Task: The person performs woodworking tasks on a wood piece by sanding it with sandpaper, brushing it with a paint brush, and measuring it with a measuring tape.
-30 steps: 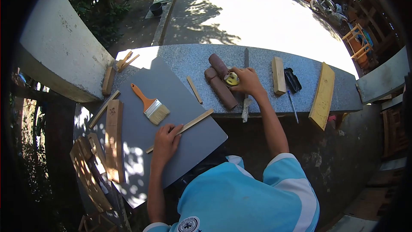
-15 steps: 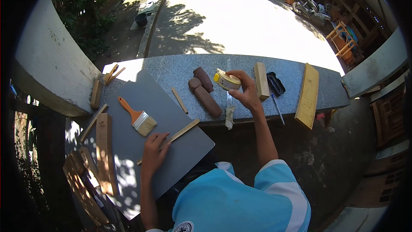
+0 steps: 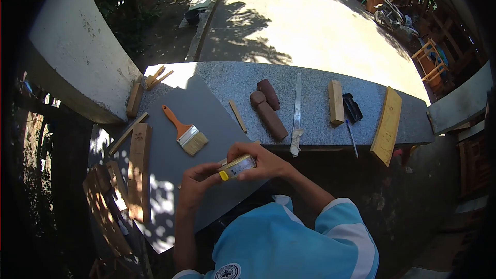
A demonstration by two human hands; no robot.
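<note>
My right hand [image 3: 263, 163] is wrapped round a tape measure [image 3: 241, 166] with a yellow corner, above the grey board [image 3: 206, 119]. At its left end, the fingers of my left hand [image 3: 199, 181] pinch together; what they hold there is too small to make out. Both hands almost meet over the board. The thin wooden strip lies mostly hidden beneath them. Beyond my left hand, a paintbrush [image 3: 186, 132] with an orange handle rests on the board.
Brown blocks [image 3: 269, 116], a metal ruler [image 3: 297, 101], a wooden block [image 3: 336, 102], a black case [image 3: 352, 107], a pen [image 3: 352, 137] and a yellowish board [image 3: 386, 126] lie on the speckled counter [image 3: 222, 77]. Wood pieces [image 3: 138, 170] are at left.
My right hand has brought the tape measure down and left from above the counter to my left hand. My left hand has come off the strip and closed. The view has shifted slightly.
</note>
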